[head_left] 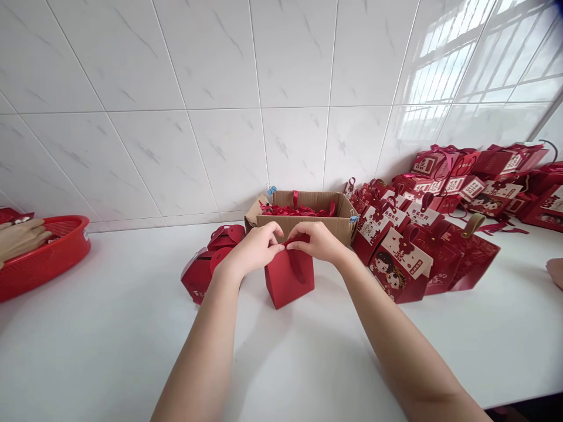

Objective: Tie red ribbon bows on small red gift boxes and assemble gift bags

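Red bag (281,287): stands upright on the table (109,351), just in front of the carton and between the two forearms; turned at an angle, so a narrow side shows as well as the front.
Ribbon (298,268): red, hanging in a loop over the front of the bag.
Left hand (257,249): at the top of the bag, thumb and fingers bent and closed on its upper edge.
Right hand (323,240): beside the left, likewise pinching the top; whether the ribbon's end is in the pinch I cannot tell.
Carton (341,226): brown, open, against the wall (220,146), with red ribbons (303,210) inside and blue clips (271,190) at two corners.
Red boxes (197,275): grouped left of the bag, partly behind the left forearm.
Printed bags (398,266): clustered right of the carton, the front one showing two cartoon figures.
Bow-topped boxes (435,164): stacked behind them, near the wall.
Basket (48,264): red plastic, far left, another person's hand (21,237) over it.
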Available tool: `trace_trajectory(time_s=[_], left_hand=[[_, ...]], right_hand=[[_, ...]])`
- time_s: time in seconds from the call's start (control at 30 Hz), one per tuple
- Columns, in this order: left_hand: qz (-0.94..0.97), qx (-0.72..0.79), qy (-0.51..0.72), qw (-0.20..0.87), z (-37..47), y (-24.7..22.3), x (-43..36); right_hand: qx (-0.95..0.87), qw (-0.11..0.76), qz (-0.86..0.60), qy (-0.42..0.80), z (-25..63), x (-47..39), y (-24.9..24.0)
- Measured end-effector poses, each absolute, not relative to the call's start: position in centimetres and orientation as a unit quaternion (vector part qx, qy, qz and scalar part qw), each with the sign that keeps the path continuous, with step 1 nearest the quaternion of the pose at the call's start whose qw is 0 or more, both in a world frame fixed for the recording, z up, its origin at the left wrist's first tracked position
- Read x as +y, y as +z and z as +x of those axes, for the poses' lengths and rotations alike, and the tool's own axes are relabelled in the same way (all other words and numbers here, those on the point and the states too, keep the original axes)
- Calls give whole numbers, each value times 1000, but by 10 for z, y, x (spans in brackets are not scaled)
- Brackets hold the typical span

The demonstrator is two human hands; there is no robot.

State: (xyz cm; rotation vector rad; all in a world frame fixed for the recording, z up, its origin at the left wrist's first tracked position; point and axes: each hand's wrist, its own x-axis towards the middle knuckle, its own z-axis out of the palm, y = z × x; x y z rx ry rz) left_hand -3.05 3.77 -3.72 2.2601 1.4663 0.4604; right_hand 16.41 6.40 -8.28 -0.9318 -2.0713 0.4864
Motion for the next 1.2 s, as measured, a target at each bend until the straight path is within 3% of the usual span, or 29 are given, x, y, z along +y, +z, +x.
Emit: trace_trajectory(time_s=[0.3, 0.7, 1.0, 1.2], left_hand=[[820, 545, 129, 114, -7, -46, 36], [825, 456, 181, 280, -31, -39, 43], [824, 431, 225, 291, -27, -55, 59], [845, 400, 257, 244, -26, -61, 65]], right_hand=[[-810, 408, -356, 225, 164, 64, -85], [-819, 379, -304, 304, 179, 67, -82], [-816, 374, -292, 330, 184, 71, -86], [-822, 361, -299, 323, 185, 72, -86]])
